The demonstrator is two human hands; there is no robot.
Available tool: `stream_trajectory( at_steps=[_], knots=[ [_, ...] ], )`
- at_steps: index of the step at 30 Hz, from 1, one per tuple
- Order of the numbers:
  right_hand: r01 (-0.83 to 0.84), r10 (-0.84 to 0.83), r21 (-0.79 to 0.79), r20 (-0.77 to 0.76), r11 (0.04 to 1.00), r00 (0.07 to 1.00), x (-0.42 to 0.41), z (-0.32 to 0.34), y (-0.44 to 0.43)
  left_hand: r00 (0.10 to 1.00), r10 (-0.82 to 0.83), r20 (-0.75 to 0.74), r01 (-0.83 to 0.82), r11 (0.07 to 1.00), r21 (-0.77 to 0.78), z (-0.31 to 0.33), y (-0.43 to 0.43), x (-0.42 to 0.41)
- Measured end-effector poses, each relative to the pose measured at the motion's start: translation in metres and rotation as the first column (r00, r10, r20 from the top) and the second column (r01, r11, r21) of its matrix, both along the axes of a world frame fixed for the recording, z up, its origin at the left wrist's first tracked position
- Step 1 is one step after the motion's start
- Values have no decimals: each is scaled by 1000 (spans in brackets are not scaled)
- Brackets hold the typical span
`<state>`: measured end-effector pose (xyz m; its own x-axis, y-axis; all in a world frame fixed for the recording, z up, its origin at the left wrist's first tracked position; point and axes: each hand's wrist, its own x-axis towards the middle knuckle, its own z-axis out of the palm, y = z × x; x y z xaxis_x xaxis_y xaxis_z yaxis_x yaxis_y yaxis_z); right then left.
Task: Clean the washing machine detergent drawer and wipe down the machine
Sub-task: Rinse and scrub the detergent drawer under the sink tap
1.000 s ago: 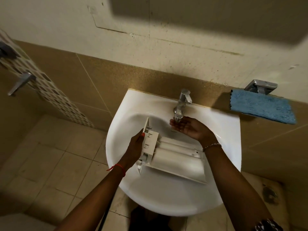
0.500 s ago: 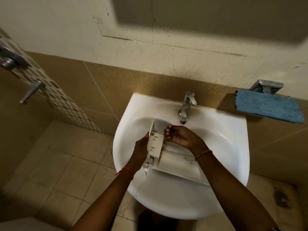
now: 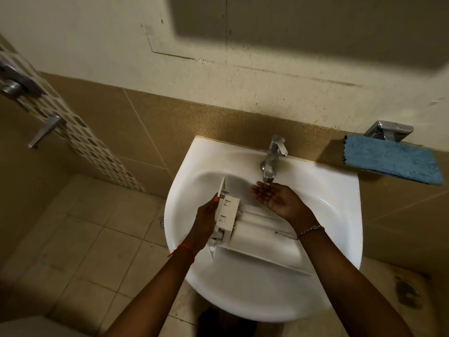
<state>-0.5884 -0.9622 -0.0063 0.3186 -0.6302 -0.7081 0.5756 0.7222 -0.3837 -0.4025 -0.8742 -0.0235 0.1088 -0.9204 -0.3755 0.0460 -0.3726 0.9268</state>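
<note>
The white detergent drawer [image 3: 255, 235] lies across the bowl of the white sink [image 3: 335, 222], its front panel standing up at the left. My left hand [image 3: 205, 221] grips that front end. My right hand [image 3: 274, 197] is cupped palm up, fingers apart, just under the spout of the chrome tap [image 3: 273, 158], above the drawer's rear part and holding nothing. A blue cloth [image 3: 391, 162] hangs over a ledge to the right of the sink.
A chrome fitting [image 3: 388, 130] sits on the wall above the blue cloth. At the left wall are a metal lever handle [image 3: 46, 130] and a strip of patterned tiles. The tiled floor [image 3: 97, 251] with a round drain [image 3: 161, 222] lies left of the sink.
My right hand left the drawer's front part and moved right and up under the tap spout, palm now open upward. My left hand kept its hold on the drawer.
</note>
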Motion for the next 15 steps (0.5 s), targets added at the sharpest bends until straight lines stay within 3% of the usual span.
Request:
stream_trajectory(
  at_steps=[6,9,12,14,15],
  knots=[
    [237,-232,-15,155,971,960,10,-10,-14,1000,-2,25,1,1000,5,-2,0,1],
    [235,-229,-22,166,972,959,21,-8,-11,1000,1,30,-2,1000,10,-1,0,0],
    [-93,99,-116,51,989,994,32,-2,7,1000,7,23,-7,1000,7,-2,0,-1],
    [-397,389,-236,-82,887,918,35,4,20,999,24,26,-25,1000,20,-2,-1,-1],
    [-481,457,-269,-152,834,877,35,7,23,999,31,22,-31,999,21,-3,-1,0]
  ],
)
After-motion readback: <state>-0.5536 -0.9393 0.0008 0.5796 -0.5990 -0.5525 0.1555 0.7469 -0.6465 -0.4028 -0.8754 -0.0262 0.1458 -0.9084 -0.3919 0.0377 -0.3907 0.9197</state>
